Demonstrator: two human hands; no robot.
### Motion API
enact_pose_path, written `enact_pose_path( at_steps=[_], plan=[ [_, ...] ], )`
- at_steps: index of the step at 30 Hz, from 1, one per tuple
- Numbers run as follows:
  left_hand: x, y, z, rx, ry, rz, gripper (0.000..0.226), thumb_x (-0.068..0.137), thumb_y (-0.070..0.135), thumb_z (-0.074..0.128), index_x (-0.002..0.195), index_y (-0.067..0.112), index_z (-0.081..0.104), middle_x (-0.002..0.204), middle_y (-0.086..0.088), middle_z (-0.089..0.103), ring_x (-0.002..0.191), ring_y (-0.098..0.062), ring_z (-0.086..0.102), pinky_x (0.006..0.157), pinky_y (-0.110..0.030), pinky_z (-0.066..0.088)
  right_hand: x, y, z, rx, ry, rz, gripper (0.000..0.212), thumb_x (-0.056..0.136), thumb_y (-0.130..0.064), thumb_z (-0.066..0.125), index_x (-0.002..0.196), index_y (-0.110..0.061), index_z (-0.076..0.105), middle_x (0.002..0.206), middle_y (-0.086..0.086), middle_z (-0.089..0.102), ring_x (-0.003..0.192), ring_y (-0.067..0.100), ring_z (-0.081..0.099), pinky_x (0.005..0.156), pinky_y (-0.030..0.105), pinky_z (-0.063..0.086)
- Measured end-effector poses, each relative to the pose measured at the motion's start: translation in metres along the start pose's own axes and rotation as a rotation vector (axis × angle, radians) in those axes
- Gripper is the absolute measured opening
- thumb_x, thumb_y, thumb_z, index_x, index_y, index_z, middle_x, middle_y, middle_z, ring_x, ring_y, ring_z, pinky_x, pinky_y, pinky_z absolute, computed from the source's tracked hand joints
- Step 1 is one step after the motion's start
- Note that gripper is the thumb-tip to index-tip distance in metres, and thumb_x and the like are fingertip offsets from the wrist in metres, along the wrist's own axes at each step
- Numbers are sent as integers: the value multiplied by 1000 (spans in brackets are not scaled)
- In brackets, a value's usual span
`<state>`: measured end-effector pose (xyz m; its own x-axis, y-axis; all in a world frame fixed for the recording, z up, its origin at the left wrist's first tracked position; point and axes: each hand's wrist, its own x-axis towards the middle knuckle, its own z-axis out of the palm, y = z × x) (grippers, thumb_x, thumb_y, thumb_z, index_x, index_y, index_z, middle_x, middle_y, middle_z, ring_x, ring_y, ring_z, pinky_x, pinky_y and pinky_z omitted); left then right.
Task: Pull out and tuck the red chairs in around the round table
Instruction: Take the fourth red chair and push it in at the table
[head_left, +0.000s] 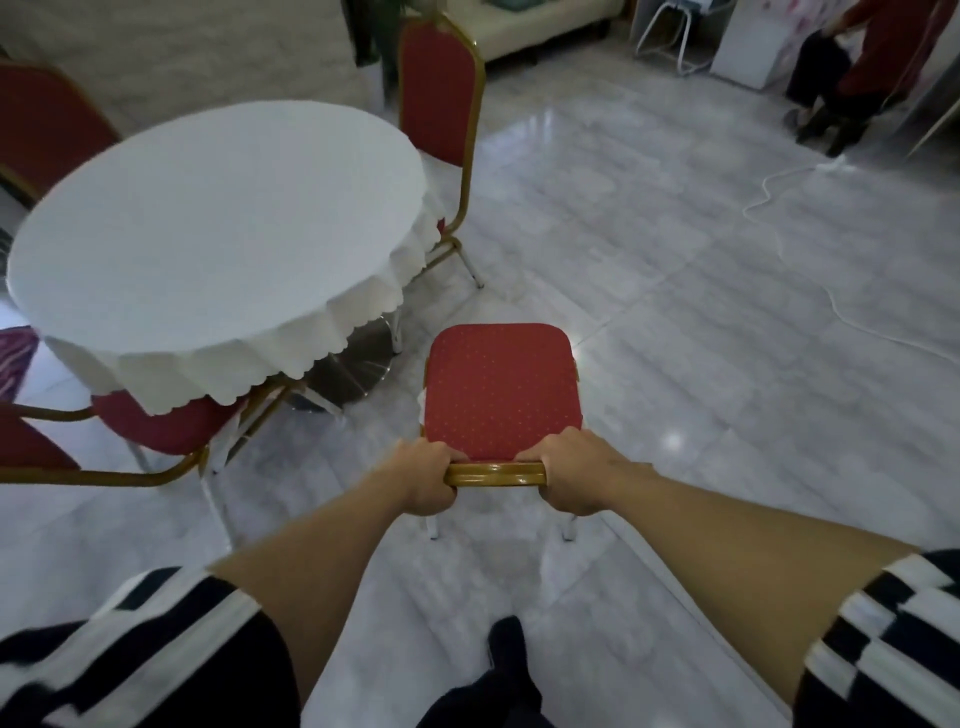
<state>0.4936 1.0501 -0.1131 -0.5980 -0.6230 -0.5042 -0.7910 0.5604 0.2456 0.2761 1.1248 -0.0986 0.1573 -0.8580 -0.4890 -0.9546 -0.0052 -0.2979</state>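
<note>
At ten o'clock stands the round table under a white scalloped cloth (218, 228). The left hand (423, 480) and right hand (574, 475), arms outstretched, each curl closed around the gold-framed backrest of the red dotted-fabric chair (501, 392), which stands clear of the table at twelve o'clock.

We are gripping the gold top rail of a red chair (501, 387) with our left hand (426, 480) and right hand (574, 480), the chair standing clear of the white-clothed round table (208, 223).

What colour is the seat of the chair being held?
Red with small pale dots, on a gold frame; the seat shows clearly in the head view.
</note>
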Motion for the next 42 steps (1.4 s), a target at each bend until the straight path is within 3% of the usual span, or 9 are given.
enact_pose_path(
  at_steps=[8,13,19,23,26,29,33,38,42],
  plan=[
    [17,34,5,-118,-8,-103,37,88,19,56,117,38,69,89,8,62,89,-17,61,85,-33,53,3,42,-18,-39,-45,-54,36,89,-7,54,84,-41,64,81,-3,69,72,20,67,75,42,63],
    [19,53,8,-149,2,-187,30,86,23,55,108,36,69,91,5,67,87,-18,65,86,-39,58,6,61,-24,-60,-59,-119,48,90,-10,55,121,-44,71,86,-4,71,74,21,67,76,40,62],
    [18,97,15,-252,99,-296,24,85,15,55,100,29,69,79,9,57,84,-19,59,77,-33,46,8,92,-43,-158,-102,-270,38,90,-13,53,108,-40,73,84,-4,71,73,23,66,75,40,60],
    [16,132,25,-295,148,-381,34,86,15,53,112,30,70,78,10,55,83,-20,57,78,-31,42,8,111,-54,-221,-145,-359,37,89,-13,55,108,-39,74,85,-5,72,73,20,65,75,39,58],
    [15,152,31,-361,185,-444,45,86,18,52,124,37,69,88,7,63,88,-23,63,80,-33,49,10,123,-61,-267,-136,-428,43,87,-12,54,112,-41,74,83,-10,68,75,20,63,73,34,48],
    [12,170,39,-422,205,-506,43,84,18,53,120,36,70,96,3,69,91,-24,64,82,-33,47,10,130,-60,-304,-137,-491,42,87,-15,54,111,-44,73,81,-13,67,75,19,63,70,32,44],
    [12,177,45,-511,229,-565,38,82,16,55,113,30,72,94,2,71,83,-20,62,78,-33,53,13,134,-58,-286,-122,-536,30,84,-21,55,83,-50,65,74,-14,65,71,18,63,63,30,42],
    [19,177,44,-547,276,-565,21,86,22,60,102,28,72,80,11,63,68,-7,55,62,-23,43,24,144,-61,-298,-75,-594,26,88,-42,59,109,-46,74,85,-15,74,73,12,66,66,29,46],
    [30,165,35,-547,294,-575,22,88,22,59,103,30,72,82,10,64,68,-7,56,61,-22,41,46,141,-73,-325,-110,-606,25,91,-41,59,110,-46,74,86,-13,75,74,15,67,68,30,48]
  ],
)
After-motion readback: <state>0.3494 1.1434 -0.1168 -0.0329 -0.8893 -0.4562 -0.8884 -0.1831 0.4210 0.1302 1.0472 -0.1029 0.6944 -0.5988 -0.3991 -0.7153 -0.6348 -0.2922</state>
